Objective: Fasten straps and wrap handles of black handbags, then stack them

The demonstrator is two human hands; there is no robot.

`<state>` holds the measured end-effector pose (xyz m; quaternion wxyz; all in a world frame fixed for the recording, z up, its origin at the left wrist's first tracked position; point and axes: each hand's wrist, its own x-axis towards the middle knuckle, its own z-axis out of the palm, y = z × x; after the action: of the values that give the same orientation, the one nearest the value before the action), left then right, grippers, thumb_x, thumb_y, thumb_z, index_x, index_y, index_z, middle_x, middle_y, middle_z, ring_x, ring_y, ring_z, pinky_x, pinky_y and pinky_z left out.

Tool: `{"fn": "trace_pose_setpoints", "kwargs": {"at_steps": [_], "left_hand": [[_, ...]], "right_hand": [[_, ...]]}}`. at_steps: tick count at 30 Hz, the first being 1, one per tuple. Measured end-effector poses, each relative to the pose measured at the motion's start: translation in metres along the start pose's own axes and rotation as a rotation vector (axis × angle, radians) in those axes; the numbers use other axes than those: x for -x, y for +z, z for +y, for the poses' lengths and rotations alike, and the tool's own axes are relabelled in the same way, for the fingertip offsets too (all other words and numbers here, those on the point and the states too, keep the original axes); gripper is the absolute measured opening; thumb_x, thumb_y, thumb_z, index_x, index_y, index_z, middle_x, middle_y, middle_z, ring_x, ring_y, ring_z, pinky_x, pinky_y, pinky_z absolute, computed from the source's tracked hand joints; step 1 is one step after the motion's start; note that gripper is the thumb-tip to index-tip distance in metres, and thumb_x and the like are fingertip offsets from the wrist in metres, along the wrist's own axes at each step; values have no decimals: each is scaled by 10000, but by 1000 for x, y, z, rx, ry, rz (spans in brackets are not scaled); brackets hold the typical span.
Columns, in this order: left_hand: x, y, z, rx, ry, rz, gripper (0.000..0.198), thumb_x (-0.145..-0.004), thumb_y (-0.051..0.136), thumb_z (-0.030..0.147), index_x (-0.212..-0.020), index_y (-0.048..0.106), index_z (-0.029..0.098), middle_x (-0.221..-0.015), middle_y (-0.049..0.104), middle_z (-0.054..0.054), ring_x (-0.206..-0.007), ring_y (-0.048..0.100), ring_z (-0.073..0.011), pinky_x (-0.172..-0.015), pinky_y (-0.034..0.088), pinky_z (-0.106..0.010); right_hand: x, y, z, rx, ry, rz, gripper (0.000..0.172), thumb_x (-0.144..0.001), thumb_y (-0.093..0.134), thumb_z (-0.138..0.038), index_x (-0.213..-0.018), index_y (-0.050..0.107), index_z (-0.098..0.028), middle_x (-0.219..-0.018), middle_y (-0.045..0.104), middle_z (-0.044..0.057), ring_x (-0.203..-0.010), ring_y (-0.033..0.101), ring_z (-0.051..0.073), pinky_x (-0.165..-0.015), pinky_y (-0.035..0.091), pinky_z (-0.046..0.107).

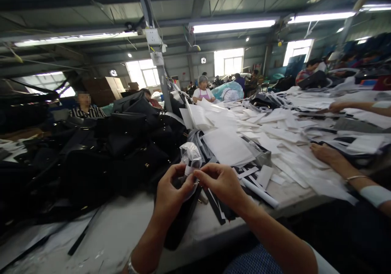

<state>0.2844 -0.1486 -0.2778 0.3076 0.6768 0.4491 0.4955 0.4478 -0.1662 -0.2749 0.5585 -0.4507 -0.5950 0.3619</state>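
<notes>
In front of me, my left hand (174, 188) is closed round a bag handle (192, 153) wrapped in clear plastic film. A white paper band (189, 170) goes around the wrapped part. My right hand (218, 182) pinches this band between thumb and forefinger, its tips close to my left thumb. Beneath my hands a black bag (181, 225) lies at the table's edge, partly hidden by them; whether the handle is joined to it I cannot tell.
Black bags (119, 160) are heaped on the left. White sheets (229, 145) and dark strips cover the table (131, 221) to the right. A co-worker's hands (328, 155) work at the right side. A post (165, 86) rises behind the bags; other people sit farther back.
</notes>
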Motion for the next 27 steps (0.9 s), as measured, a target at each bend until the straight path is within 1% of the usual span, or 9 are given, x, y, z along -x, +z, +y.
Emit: {"fn": "trace_pose_setpoints", "kwargs": {"at_steps": [8, 12, 16, 17, 19, 21, 23, 25, 27], "left_hand": [[5, -11, -8, -19, -20, -37, 281, -795, 729, 365, -1011, 674, 194, -966, 736, -52, -917, 678, -225, -850, 511, -330], [7, -12, 0, 164, -106, -69, 321, -757, 766, 411, -967, 696, 180, -895, 739, -61, -848, 683, -221, -741, 523, -288], [9, -12, 10, 430, -254, -129, 414, -721, 793, 462, -979, 685, 158, -816, 710, -45, -670, 645, -157, -579, 489, -221], [9, -12, 11, 475, -282, -154, 432, -725, 788, 475, -994, 675, 156, -807, 702, -42, -634, 630, -145, -559, 482, -217], [9, -13, 13, 503, -310, -187, 453, -742, 772, 489, -1032, 657, 160, -829, 703, -47, -611, 627, -143, -552, 489, -226], [8, -13, 14, 437, -299, -182, 459, -758, 759, 489, -1064, 647, 165, -888, 718, -67, -667, 661, -172, -592, 516, -253], [8, -10, 13, 304, -241, -142, 444, -768, 750, 480, -1069, 647, 171, -955, 727, -86, -797, 694, -220, -685, 544, -292], [8, -6, 13, 148, -148, -84, 421, -771, 748, 469, -1062, 639, 185, -993, 729, -87, -920, 694, -255, -798, 546, -337], [9, -2, 11, 28, -67, -30, 426, -771, 746, 462, -1087, 610, 211, -1004, 731, -76, -968, 688, -266, -870, 532, -374]], "right_hand": [[0, -3, -2, 166, 82, -94, 368, -832, 682, -486, -647, 704, -169, -554, 672, 3, -503, 594, 103, -486, 409, 180], [-8, -5, 4, 76, 213, -174, 446, -741, 745, -555, -567, 637, -159, -471, 601, -9, -405, 515, 92, -410, 363, 190], [-21, -5, 30, -64, 279, -312, 554, -700, 725, -653, -506, 570, -158, -423, 532, -21, -363, 442, 74, -374, 298, 195], [-22, -5, 38, -87, 273, -309, 558, -706, 717, -658, -514, 573, -154, -429, 531, -22, -367, 436, 70, -378, 293, 193], [-20, -3, 48, -119, 240, -200, 543, -739, 701, -645, -557, 601, -143, -459, 550, -21, -388, 443, 67, -400, 316, 191], [-12, -2, 48, -179, 184, -34, 502, -802, 660, -621, -709, 675, -128, -539, 613, -4, -446, 507, 85, -457, 394, 202], [0, 0, 38, -267, 109, 54, 506, -867, 607, -591, -1047, 694, -127, -684, 695, 22, -596, 628, 134, -593, 500, 243], [10, 3, 22, -314, 45, 49, 654, -875, 641, -533, -1394, 499, -163, -837, 738, 33, -775, 690, 177, -738, 539, 294], [15, 7, 8, -372, 37, 10, 870, -835, 724, -446, -1536, 265, -211, -933, 741, 27, -865, 698, 190, -805, 538, 318]]}}
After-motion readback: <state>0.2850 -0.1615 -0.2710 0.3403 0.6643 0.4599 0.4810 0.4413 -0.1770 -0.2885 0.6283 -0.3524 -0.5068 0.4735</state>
